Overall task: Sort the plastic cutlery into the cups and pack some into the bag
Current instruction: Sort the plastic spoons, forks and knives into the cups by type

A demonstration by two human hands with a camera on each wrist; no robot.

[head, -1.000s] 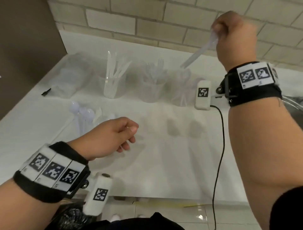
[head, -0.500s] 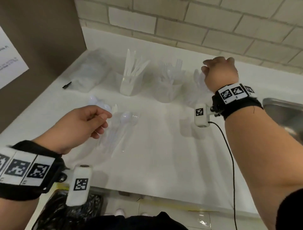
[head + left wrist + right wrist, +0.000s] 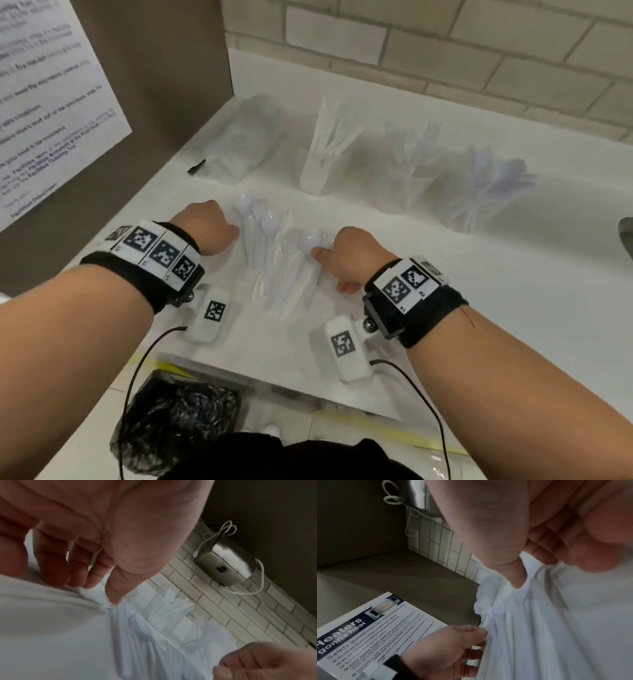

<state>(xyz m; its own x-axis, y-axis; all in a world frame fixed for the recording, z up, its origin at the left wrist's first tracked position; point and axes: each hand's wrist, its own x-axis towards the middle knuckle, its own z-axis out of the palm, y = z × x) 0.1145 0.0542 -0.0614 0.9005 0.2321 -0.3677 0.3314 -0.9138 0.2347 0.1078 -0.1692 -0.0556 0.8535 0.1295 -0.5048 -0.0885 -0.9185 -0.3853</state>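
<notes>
Loose cutlery (image 3: 284, 263) lies on the table (image 3: 479, 308), between both hands. Left hand (image 3: 205, 228) fingers (image 3: 51, 566) curled at the pile's edge; right hand (image 3: 352, 255) perhaps pinching a piece. Blur hides the contact. Cups (image 3: 397, 178) stand behind.

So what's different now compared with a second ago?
The right hand, which held a spoon up above the rightmost cup, put it in and came down to the loose pile of cutlery. The left hand moved forward to the pile's other side. Whether either grips a piece is unclear. The three cups and the clear bag stayed put.
</notes>
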